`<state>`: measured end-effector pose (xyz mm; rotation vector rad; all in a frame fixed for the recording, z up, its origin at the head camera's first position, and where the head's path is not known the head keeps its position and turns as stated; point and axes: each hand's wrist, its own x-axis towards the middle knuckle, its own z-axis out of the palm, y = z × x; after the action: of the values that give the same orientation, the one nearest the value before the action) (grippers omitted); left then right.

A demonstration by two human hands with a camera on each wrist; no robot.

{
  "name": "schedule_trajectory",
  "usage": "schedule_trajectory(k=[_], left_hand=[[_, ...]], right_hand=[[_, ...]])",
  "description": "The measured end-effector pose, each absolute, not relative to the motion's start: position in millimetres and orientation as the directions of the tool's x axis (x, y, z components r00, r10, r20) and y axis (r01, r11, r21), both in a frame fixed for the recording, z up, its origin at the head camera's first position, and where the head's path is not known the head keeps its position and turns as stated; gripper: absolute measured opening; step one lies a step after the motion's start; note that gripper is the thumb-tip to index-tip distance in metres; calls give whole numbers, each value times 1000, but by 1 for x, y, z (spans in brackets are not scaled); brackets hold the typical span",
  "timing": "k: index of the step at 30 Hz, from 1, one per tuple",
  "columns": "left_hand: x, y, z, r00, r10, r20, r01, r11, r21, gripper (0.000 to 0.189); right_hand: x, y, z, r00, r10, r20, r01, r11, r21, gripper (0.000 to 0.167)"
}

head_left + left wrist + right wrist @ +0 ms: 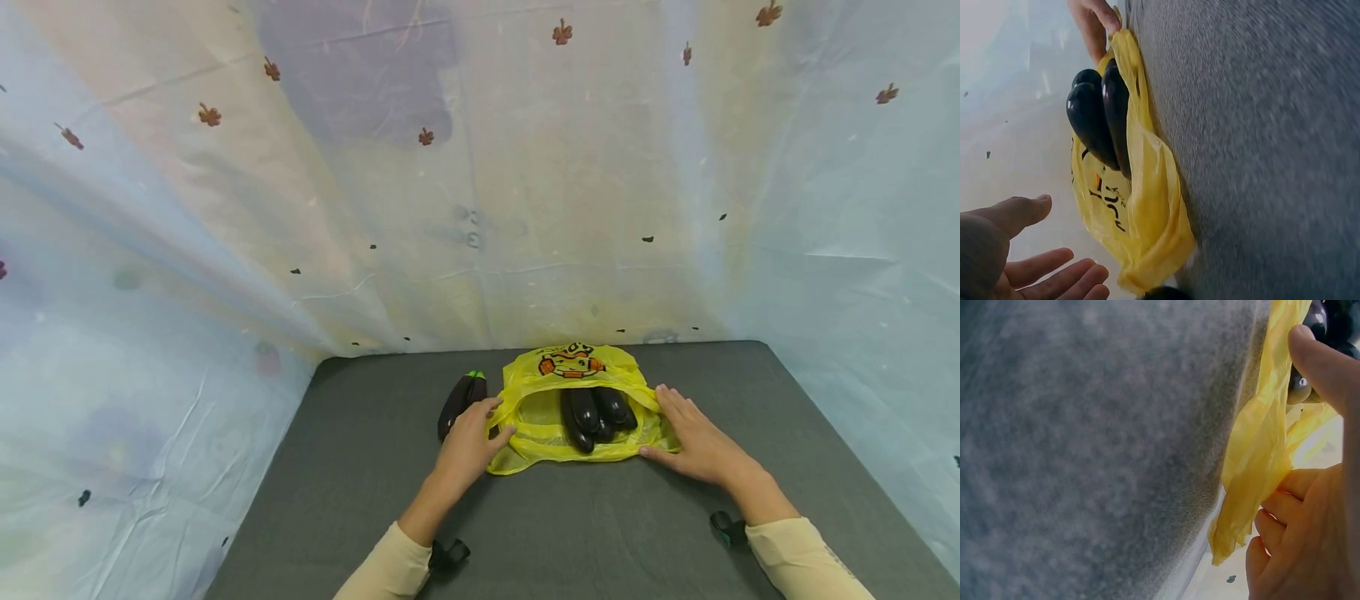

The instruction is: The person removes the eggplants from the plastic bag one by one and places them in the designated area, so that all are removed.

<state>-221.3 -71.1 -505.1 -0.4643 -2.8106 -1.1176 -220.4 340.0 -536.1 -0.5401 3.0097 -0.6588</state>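
Note:
A yellow plastic bag (pixel 525 457) with a printed cartoon lies on the grey table, its mouth gaping toward me. Several dark, glossy eggplants (pixel 583 410) are inside it. My left hand (pixel 468 450) is at the bag's left edge, thumb and fingers spread; in the left wrist view its fingers stand apart from the plastic. At the opposite side, my right hand (pixel 701 446) touches the bag's rim, the thumb on the near edge and the fingers on the far part. More eggplant, with a green stem end (pixel 474 374), lies left of the bag, partly behind my left hand.
The grey tabletop (pixel 360 483) extends around the bag. A pale printed sheet (pixel 480 167) hangs behind the table and along both sides. Dark straps (pixel 450 554) are at my wrists.

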Motion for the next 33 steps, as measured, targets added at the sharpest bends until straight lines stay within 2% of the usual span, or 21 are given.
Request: schedule_trajectory(k=[14, 33], left_hand=[[-223, -43, -509, -934, 311, 176, 346, 668, 659, 57], [-225, -7, -515, -930, 330, 162, 347, 644, 682, 60]], right_hand=[[-221, 338, -536, -940, -336, 58, -330, 852, -407, 112], [-223, 339, -537, -939, -338, 55, -330, 850, -411, 112]])
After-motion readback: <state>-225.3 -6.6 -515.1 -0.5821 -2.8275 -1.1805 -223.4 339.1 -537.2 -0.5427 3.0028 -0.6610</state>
